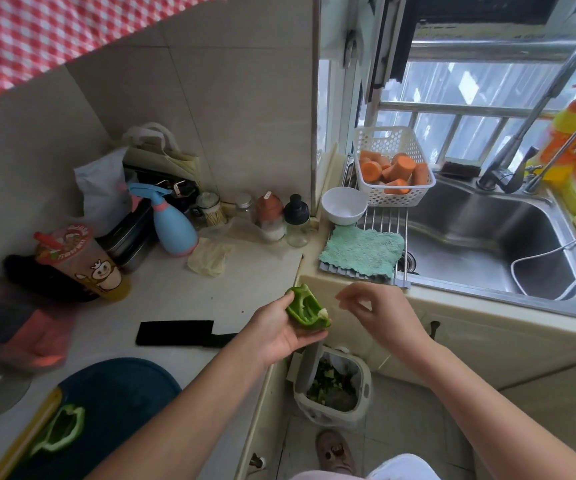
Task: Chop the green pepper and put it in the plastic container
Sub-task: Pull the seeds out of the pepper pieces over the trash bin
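Head view: a green pepper half [305, 308] is being cradled, hollow side up, in the left hand [279, 332], whose fingers are curled loosely under it; it is being held out past the tabletop [182, 289] edge, directly above the waste bin [331, 386] on the floor; its long axis is running from the tabletop corner toward the person, with the pale core at the near end. The right hand [371, 311] is hovering just beside that end, apart from the pepper, thumb and forefinger pressed together on what may be a small pale scrap, though this cannot be told for certain. The coming move is judged to be more picking at the core; the right hand is the nearer to it. Another pepper half [59, 429] is lying on the dark cutting board [124, 393] well apart to the left; the knife [179, 333] is resting on the tabletop between them; a white basket [392, 199] of carrot pieces is standing by the sink [487, 244].
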### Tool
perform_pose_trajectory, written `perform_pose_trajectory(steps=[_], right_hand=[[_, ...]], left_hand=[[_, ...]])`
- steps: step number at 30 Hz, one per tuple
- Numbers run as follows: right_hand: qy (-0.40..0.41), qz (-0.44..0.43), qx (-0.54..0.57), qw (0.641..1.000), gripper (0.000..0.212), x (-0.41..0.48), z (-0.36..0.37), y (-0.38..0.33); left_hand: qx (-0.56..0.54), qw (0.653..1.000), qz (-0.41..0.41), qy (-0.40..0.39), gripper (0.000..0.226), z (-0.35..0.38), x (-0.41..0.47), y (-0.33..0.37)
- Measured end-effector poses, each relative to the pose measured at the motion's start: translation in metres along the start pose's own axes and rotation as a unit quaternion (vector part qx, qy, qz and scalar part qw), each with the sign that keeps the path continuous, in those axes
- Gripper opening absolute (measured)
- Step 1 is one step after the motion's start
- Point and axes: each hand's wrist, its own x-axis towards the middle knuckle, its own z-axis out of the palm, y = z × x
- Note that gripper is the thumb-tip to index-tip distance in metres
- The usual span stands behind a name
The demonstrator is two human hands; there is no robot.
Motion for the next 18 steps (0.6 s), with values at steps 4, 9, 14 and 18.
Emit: perform_pose_trajectory(steps=[4,9,14,18], right_hand=[[-0.04,0.038,0.03,0.998,0.018,0.005,0.002,-0.018],[-0.046,0.12,0.118,0.985,0.014,0.012,0.019,-0.026],[-0.016,0.161,0.161,0.974,0.011,0.013,0.025,-0.023],[-0.026,0.165,0.181,0.969,0.011,0.012,0.02,-0.02]], left_hand=[[0.044,0.999,0.025,0.0,0.039,0.002,0.002,-0.006],[0.062,0.994,0.077,-0.044,0.037,0.007,-0.003,-0.016],[0.083,0.985,0.129,-0.077,0.036,0.007,-0.007,-0.022],[0.114,0.978,0.151,-0.084,0.035,0.008,-0.008,-0.025]])
